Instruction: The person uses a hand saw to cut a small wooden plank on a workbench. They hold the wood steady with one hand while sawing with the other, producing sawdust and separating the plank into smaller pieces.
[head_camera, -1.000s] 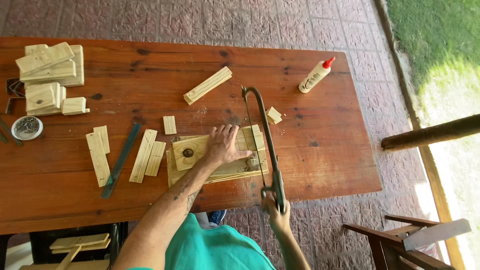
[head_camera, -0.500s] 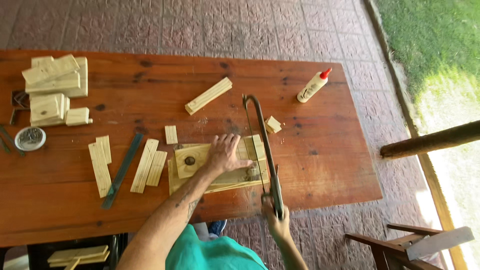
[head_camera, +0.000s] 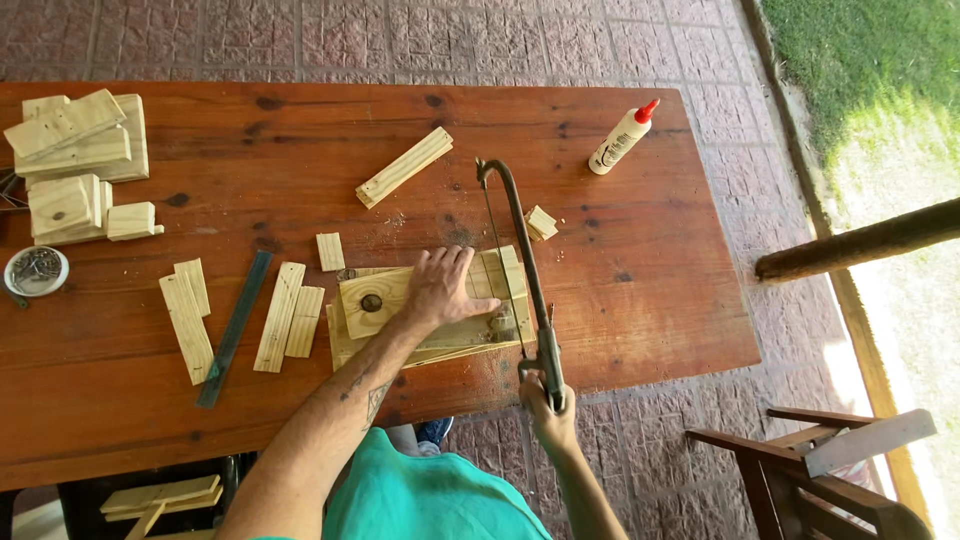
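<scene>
Pine board: pale, knotted, it lay flat near the front edge of the table (head_camera: 640, 330), stacked on another slab — your wooden board (head_camera: 425, 305) was the piece under the blade.
Left hand: your left hand (head_camera: 440, 285) was spread wide, palm down, fingers splayed across the board, gripping nothing, only pinning it.
Right hand: your right hand (head_camera: 545, 405) was wrapped tight around the handle of the hacksaw (head_camera: 520, 270), just off the table's front edge.
Saw: its dark frame arched over the board's right end, the thin blade crossing the wood just beside your left fingertips.
Step in hand: by my reading you were mid-cut, trimming a strip off the board's right end; how deep the kerf went could not be told.
Next move: it called for firm downward pressure from the left hand and straight, level strokes, with fingertips kept apart from the blade.
Around you: short offcut (head_camera: 540, 222) just past the saw, long strip (head_camera: 404, 167) farther back, glue bottle (head_camera: 622, 138) at the far right, dark ruler (head_camera: 234, 328) and loose slats (head_camera: 290, 315) to the left, stacked blocks (head_camera: 75, 160) and a tin of nails (head_camera: 36, 270) at the far left.
</scene>
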